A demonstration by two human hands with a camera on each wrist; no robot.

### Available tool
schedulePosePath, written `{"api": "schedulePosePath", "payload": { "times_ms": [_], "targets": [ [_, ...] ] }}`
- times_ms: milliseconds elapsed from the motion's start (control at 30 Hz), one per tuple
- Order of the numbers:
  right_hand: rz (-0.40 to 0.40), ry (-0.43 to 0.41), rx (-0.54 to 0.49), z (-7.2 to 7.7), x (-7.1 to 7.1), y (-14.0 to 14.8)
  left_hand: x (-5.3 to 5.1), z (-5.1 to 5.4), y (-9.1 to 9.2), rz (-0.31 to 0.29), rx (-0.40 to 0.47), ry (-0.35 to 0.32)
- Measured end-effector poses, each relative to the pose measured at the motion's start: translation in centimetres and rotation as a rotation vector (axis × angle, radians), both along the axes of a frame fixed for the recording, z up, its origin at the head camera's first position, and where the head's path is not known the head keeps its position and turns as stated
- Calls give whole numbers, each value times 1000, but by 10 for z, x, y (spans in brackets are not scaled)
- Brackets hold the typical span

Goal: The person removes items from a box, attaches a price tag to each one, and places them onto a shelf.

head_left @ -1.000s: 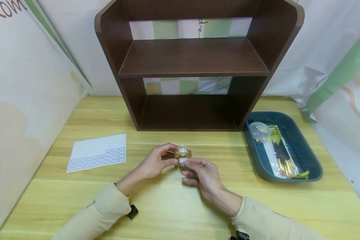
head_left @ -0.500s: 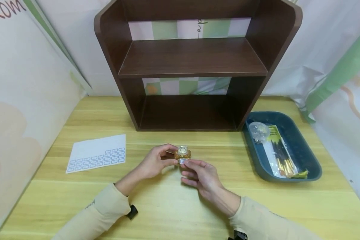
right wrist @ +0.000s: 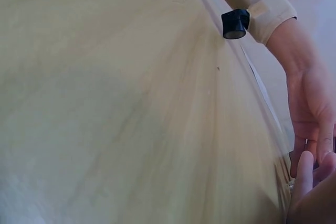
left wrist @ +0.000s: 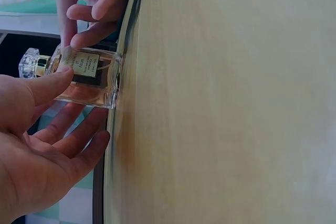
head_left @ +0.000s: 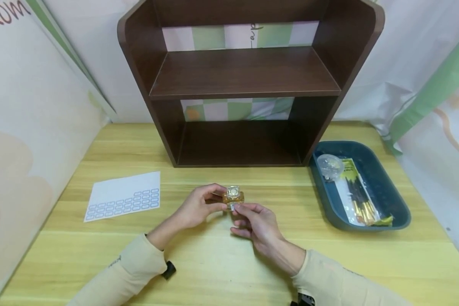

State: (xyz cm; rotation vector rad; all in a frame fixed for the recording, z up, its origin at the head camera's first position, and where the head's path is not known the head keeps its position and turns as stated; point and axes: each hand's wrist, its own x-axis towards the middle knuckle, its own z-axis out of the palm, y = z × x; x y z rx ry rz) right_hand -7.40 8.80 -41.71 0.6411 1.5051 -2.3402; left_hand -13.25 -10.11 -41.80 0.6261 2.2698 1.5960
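Note:
In the head view a small amber glass bottle (head_left: 227,198) with a square clear stopper stands upright. My left hand (head_left: 195,208) grips it from the left. My right hand (head_left: 263,227) pinches a small white label (head_left: 232,207) at the bottle's front with thumb and forefinger. In the left wrist view, the left hand's thumb lies on the face of the bottle (left wrist: 109,88), beside a printed cream label (left wrist: 88,64); right-hand fingertips touch that label's corner. The right wrist view shows both hands at the right edge, the bottle mostly hidden.
A dark brown shelf (head_left: 245,94) stands behind the hands. At left lies a white sheet (head_left: 118,186) with rows of blue-edged labels. A blue tray (head_left: 395,212) at right holds a clear round container (head_left: 330,167) and a packet of brushes (head_left: 357,195).
The right hand's thumb has shifted slightly across the bottle's front, covering more of the small white label. The left hand keeps its grip on the bottle.

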Motion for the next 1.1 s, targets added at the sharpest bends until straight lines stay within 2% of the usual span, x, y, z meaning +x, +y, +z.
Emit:
{"api": "schedulePosePath", "payload": {
  "times_ms": [300, 467, 733, 933, 1100],
  "targets": [
    [17, 45, 93, 0, 3, 1, 0, -1, 1, -7, 21, 20],
    [31, 95, 122, 3, 4, 4, 0, -2, 3, 10, 29, 41],
    [-23, 140, 164, 5, -9, 4, -2, 0, 4, 37, 37, 48],
    [-17, 173, 212, 5, -16, 4, -4, -1, 5, 46, 32, 81],
    [-13, 167, 243, 6, -18, 3, -5, -2, 5, 51, 21, 78]
  ]
}}
